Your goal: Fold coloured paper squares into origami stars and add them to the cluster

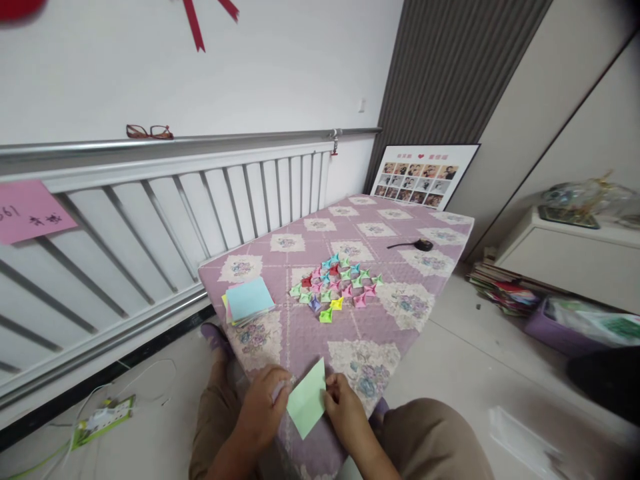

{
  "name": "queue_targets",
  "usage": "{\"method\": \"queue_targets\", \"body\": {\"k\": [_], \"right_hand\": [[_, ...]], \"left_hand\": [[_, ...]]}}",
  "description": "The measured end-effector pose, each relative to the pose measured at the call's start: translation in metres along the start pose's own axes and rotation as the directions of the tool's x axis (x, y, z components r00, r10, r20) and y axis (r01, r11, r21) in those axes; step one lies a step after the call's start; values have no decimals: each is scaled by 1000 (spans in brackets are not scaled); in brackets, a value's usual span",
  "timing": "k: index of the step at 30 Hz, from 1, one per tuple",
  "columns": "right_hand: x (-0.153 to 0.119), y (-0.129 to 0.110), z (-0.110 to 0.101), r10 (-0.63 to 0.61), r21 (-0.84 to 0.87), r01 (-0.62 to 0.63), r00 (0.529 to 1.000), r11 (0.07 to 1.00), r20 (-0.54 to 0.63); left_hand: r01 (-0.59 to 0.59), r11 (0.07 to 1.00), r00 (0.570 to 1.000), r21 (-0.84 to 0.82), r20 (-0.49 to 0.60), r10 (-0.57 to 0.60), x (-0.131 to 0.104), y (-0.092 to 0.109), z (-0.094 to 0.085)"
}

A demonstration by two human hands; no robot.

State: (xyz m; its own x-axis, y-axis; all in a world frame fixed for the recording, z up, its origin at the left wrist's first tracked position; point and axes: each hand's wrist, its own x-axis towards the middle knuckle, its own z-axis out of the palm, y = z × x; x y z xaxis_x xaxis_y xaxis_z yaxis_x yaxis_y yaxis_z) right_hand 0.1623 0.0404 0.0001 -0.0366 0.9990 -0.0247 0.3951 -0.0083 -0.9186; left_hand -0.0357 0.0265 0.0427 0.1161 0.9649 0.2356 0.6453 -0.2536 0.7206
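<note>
Between my hands, near the table's front end, is a light green sheet of paper [307,400], turned cornerwise, with a faint crease across it. My left hand [265,400] is curled at its left corner, thumb and fingers closed on the edge. From the other side, my right hand [345,410] pinches the right edge between thumb and fingers. Farther up the table stand several small folded paper pieces [326,315] in green, pink, blue, red, yellow and purple, grouped in rows. To their left lies a stack of coloured paper [250,300] with a light blue sheet on top.
A purple floral tablecloth [360,327] covers the table. A black tape measure [423,245] lies toward the far right. White radiator bars [240,193] run along the left wall, with glasses [149,132] on the rail above. A power strip [103,420] with cables is on the floor.
</note>
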Motion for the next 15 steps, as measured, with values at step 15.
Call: {"method": "queue_targets", "body": {"k": [15], "right_hand": [[-4, 5, -7, -54, -574, 97, 994, 813, 93]], "left_hand": [[-77, 939, 945, 334, 326, -38, -39, -9, 50]]}}
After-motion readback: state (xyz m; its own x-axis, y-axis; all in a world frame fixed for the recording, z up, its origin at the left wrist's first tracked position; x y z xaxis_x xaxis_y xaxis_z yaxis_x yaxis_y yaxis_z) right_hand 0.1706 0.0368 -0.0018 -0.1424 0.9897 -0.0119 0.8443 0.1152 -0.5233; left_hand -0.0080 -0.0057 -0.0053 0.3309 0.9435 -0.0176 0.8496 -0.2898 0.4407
